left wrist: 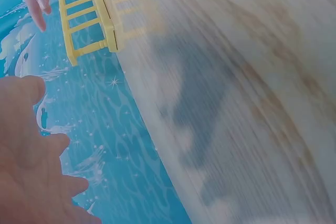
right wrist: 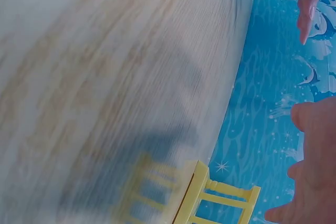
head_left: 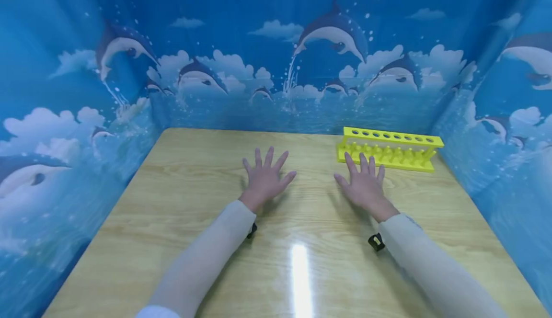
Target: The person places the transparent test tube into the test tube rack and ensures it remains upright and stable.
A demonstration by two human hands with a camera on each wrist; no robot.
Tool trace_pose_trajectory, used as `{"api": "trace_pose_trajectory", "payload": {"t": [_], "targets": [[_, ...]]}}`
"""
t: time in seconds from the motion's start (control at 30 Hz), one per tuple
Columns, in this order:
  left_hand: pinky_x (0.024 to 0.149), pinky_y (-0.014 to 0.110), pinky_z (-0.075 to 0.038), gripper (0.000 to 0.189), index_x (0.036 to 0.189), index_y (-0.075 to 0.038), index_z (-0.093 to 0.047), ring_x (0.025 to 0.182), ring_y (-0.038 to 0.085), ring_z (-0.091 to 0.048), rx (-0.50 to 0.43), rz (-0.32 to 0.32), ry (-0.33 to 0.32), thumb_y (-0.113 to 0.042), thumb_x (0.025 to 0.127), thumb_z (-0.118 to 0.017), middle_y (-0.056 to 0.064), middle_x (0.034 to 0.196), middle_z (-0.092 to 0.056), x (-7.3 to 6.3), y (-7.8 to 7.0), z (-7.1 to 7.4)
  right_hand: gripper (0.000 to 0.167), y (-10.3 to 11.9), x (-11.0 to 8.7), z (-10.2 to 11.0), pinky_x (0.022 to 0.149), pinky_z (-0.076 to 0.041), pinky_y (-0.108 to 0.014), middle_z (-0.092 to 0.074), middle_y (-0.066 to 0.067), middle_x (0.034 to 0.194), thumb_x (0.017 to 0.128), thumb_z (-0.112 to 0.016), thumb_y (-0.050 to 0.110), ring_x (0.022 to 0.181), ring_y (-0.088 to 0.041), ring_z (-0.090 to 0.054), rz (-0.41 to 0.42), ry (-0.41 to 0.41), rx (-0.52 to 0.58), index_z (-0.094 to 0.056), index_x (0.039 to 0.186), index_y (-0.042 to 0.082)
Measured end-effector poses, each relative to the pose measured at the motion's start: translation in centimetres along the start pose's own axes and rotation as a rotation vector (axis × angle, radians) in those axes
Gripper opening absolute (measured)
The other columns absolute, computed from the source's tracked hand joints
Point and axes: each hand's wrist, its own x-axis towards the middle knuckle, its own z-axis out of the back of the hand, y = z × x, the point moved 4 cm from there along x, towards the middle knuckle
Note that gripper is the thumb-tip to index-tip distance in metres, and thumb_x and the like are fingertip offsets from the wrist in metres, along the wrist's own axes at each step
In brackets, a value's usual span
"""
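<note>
Both hands hover palm down over a wood-grain table (head_left: 189,179), fingers spread and straight. My left hand (head_left: 265,180) is left of the table's middle and holds nothing; in the left wrist view this hand (left wrist: 31,166) shows at the lower left edge. Also bare of any object, my right hand (head_left: 364,184) is just in front of a yellow test tube rack (head_left: 390,138), its fingertips overlapping the rack's base in the head view. The rack has a row of round holes on top and a row of pegs below. In the right wrist view, part of the rack (right wrist: 197,192) appears near the bottom.
A blue curtain (head_left: 258,107) printed with dolphins and clouds stands behind the table and along both sides. Light reflects as a bright streak on the tabletop (head_left: 276,270) near the front. A small black device (head_left: 376,242) sits under the right wrist.
</note>
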Motion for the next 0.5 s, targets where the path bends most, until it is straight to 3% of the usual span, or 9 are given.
{"api": "trace_pose_trajectory", "payload": {"t": [0.2, 0.5], "targets": [[0.106, 0.074, 0.001, 0.069, 0.155, -0.041, -0.009, 0.144, 0.045, 0.014, 0.003, -0.020, 0.011, -0.071, 0.095, -0.024, 0.006, 0.164, 0.001, 0.7, -0.9, -0.2, 0.076, -1.1, 0.1, 0.4, 0.104, 0.015, -0.071, 0.001, -0.031, 0.157, 0.099, -0.031, 0.060, 0.140, -0.053, 0.013, -0.014, 0.013, 0.007, -0.008, 0.157, 0.016], [0.106, 0.075, 0.000, 0.069, 0.155, -0.041, -0.009, 0.145, 0.045, 0.012, 0.050, -0.044, 0.003, -0.070, 0.095, -0.025, 0.006, 0.164, -0.001, 2.0, -2.0, 0.1, 0.083, -2.3, 0.9, 0.7, 0.104, 0.013, -0.073, 0.000, -0.033, 0.156, 0.096, -0.022, 0.069, 0.139, -0.057, 0.009, -0.034, 0.011, -0.002, -0.006, 0.157, 0.015]]}}
